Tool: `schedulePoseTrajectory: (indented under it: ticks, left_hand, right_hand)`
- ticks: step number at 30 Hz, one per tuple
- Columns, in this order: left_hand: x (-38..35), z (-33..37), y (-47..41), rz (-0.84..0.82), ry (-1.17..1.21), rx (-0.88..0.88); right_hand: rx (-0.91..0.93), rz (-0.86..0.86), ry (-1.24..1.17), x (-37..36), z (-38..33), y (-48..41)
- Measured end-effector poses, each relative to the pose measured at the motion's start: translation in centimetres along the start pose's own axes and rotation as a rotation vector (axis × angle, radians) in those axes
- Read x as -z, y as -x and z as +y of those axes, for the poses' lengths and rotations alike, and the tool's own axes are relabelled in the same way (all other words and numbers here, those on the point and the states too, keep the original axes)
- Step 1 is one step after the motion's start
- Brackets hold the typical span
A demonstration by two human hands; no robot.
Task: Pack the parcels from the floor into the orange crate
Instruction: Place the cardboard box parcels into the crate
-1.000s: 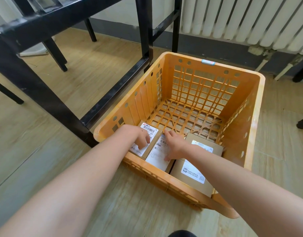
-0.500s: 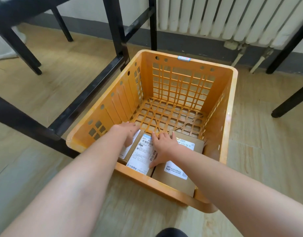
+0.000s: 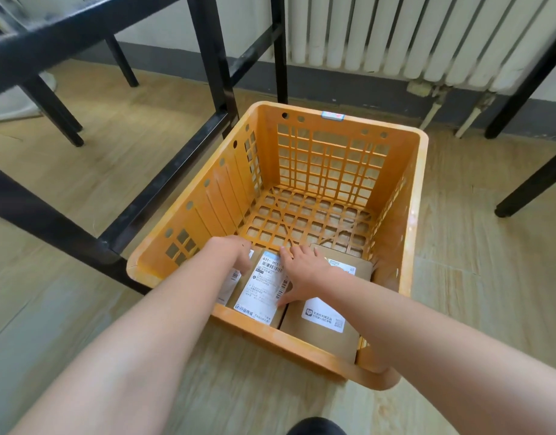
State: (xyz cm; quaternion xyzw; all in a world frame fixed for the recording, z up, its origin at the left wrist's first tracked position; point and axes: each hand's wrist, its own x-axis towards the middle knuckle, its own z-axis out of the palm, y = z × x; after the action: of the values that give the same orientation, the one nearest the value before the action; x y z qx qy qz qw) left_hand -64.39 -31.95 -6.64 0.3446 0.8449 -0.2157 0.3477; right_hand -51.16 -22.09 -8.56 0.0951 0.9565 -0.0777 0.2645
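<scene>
The orange crate [image 3: 416, 196] stands on the wooden floor. Three brown parcels lie side by side along its near wall. The left parcel [image 3: 231, 285] is mostly hidden under my left hand [image 3: 234, 251], whose fingers curl down over its far end. The middle parcel [image 3: 264, 287] shows a long white shipping label. My right hand [image 3: 301, 271] rests on it with spread fingers, the thumb at its right edge. The palm lies over the larger right parcel [image 3: 325, 328]. No parcel shows on the floor.
A black metal table frame [image 3: 163, 186] runs close along the crate's left side. More black legs [image 3: 534, 180] stand at the right. A white radiator [image 3: 411, 32] lines the wall behind. The far half of the crate floor [image 3: 311, 215] is bare grid.
Both hands stay on the parcels at the crate's near wall. My right hand has spread wider across the middle and right parcels. My head has shifted, so the crate sits more central.
</scene>
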Motion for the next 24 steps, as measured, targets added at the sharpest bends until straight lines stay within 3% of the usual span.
schedulePoseTrajectory:
  ticks: [7, 11, 15, 18, 24]
  left_hand:
    - [3.3, 2.9, 3.7, 0.508, 0.107, -0.061]
    - [5.6, 5.4, 6.3, 0.547, 0.166, -0.144]
    - [7.9, 9.2, 9.3, 0.606, 0.134, -0.21]
    - [9.5, 12.8, 11.4, 0.695, 0.137, -0.233]
    - [12.0, 21.4, 13.6, 0.891, 0.169, -0.281]
  right_hand:
    - [0.064, 0.082, 0.036, 4.6, 1.6, 2.3]
    - [0.084, 0.139, -0.046, 8.3, 3.9, 5.6]
    - [0.053, 0.356, -0.187, 10.0, 6.7, 10.7]
    - [-0.016, 0.512, -0.246, 10.4, 8.9, 14.6]
    - [-0.223, 0.656, -0.306, 10.0, 14.9, 21.2]
